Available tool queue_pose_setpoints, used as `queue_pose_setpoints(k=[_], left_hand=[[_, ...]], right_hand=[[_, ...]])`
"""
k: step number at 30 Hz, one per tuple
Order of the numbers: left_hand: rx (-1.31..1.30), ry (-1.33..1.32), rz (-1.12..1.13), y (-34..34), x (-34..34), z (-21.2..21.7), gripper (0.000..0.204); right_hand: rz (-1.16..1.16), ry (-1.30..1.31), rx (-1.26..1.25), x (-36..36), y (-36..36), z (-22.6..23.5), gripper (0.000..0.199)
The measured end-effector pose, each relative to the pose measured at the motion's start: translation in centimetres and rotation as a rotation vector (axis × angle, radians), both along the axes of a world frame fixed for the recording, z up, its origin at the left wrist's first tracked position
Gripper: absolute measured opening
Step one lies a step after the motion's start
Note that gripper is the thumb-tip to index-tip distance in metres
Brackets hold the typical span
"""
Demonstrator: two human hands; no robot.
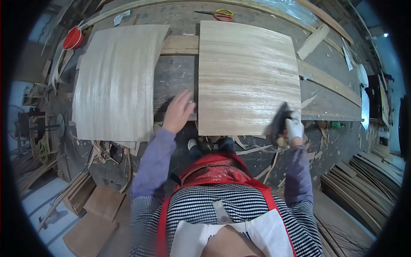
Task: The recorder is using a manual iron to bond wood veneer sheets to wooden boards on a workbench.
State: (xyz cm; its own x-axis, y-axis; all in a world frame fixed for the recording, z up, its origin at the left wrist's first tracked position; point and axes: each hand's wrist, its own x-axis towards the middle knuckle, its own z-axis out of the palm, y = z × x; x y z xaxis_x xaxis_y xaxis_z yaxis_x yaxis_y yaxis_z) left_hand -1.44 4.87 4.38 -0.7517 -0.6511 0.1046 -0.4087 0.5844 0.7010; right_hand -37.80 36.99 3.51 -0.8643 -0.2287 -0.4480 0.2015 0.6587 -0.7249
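My right hand [294,127], in a white glove, grips a dark clothes iron [280,122], smeared by motion. The iron is at the near right corner of a pale wood veneer sheet [248,77] with grain running crosswise. A second veneer sheet [117,81], slightly wavy with lengthwise grain, lies to the left. Bare and with its fingers stretched out, my left hand [179,112] hovers near the gap between the two sheets. It holds nothing.
Both sheets lie on a grey workbench [175,79]. Scissors with red and yellow handles [223,15] lie at the far side. A red round container [72,38] sits far left, a veneer offcut [313,41] far right. Scrap strips [274,165] litter the floor; stacked boards [353,184] stand right.
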Motion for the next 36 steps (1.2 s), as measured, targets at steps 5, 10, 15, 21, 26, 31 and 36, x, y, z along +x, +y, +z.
queue_pose_setpoints(k=[5,10,15,21,26,31,36], left_hand=[[0.065,0.088,0.430,3.0,7.6,1.6,0.039],[0.110,0.166,0.541,3.3,4.5,1.5,0.037],[0.021,0.118,0.514,-0.5,-0.5,-1.5,0.041],[-0.312,-0.306,0.452,-5.7,-3.3,-6.1,0.054],[-0.171,-0.276,0.315,-0.1,-7.1,-8.0,0.059],[-0.240,-0.117,0.392,2.4,-7.7,-8.1,0.058],[-0.265,-0.166,0.424,2.1,-9.8,-7.2,0.052]], right_hand=[[0.815,0.328,0.238,14.6,-18.0,2.0,0.026],[1.029,0.208,0.117,20.6,-26.8,6.6,0.031],[1.064,0.184,0.019,18.4,-23.8,8.0,0.031],[0.568,0.257,0.294,7.7,-11.4,4.5,0.037],[0.140,0.217,0.182,1.7,2.3,1.8,0.026],[-0.253,-0.074,-0.106,2.9,4.9,3.8,0.014],[-0.224,-0.062,-0.168,2.4,0.0,3.3,0.014]])
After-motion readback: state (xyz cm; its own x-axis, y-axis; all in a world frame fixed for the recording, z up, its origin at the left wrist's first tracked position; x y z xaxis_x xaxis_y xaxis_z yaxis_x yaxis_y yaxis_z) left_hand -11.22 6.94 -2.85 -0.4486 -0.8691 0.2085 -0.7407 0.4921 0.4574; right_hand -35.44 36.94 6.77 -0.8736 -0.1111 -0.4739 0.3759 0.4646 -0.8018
